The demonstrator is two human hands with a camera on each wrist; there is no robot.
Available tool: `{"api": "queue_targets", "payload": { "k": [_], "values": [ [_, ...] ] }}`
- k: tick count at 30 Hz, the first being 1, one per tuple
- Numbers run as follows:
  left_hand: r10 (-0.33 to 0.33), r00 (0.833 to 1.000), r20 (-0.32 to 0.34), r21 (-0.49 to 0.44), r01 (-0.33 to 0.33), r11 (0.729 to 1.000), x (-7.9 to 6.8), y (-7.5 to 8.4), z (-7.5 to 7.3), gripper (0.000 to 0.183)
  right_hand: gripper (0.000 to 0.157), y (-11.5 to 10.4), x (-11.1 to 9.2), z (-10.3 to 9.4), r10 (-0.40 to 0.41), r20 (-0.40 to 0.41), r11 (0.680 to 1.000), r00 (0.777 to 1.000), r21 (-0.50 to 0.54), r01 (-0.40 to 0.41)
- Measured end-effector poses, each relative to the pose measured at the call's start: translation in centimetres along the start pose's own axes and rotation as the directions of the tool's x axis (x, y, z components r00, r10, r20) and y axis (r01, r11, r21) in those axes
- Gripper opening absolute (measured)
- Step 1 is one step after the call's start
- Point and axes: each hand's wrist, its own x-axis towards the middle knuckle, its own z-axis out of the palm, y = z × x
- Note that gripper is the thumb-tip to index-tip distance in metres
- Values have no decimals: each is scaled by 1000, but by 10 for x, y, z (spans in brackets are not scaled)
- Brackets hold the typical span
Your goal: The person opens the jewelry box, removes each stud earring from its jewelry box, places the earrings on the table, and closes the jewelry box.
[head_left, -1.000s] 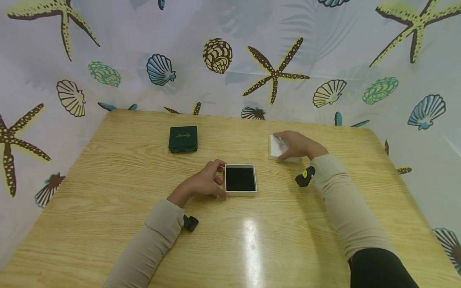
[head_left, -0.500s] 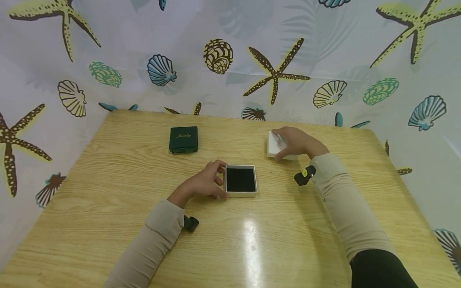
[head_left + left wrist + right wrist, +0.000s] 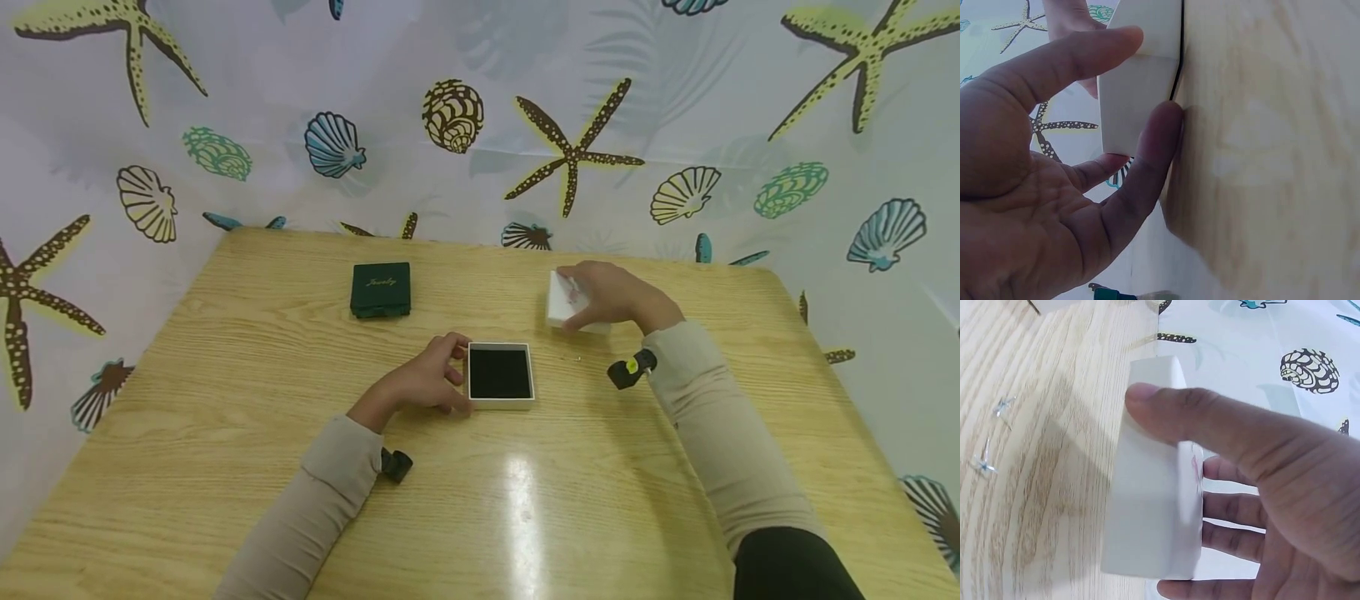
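Though open, wht box (image 3: pixel 501 404) & lid (image 3: pixel 1141 506) in L/R hands (image 3: pixel 423 379) (image 3: pixel 618 294)

Your white square lid (image 3: pixel 1144 494) looks like smooth, matt card; the small star-shaped silver pieces (image 3: pixel 985 465), shiny metal; your pale yellow wood-grain counter (image 3: pixel 225 417) looks smooth (glossy under the light).

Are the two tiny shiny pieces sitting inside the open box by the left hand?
No, the shiny pieces lie on the wooden table, outside the open box.

Pink-printed white lid (image 3: pixel 561 300), black-floored white box (image 3: pixel 501 404), gold-lettered green box (image 3: pixel 380 293), shell-and-starfish-patterned white cloth (image 3: pixel 405 75)
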Motion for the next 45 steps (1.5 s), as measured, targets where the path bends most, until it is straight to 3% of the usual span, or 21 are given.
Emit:
{"api": "queue_targets", "payload": {
  "k": [15,28,45],
  "values": [
    [6,1000,10,-7,-6,1000,-5,3,0,90,94,-27,-12,-5,-36,-20,999,999,-5,36],
    [19,1000,17,-5,-19,1000,-5,3,-1,98,97,-49,-20,-7,-122,-52,992,991,-44,120],
    [17,1000,13,-20,-17,1000,-4,3,0,101,95,-66,-30,2,-122,-51,990,991,-76,118]
  ]
}}
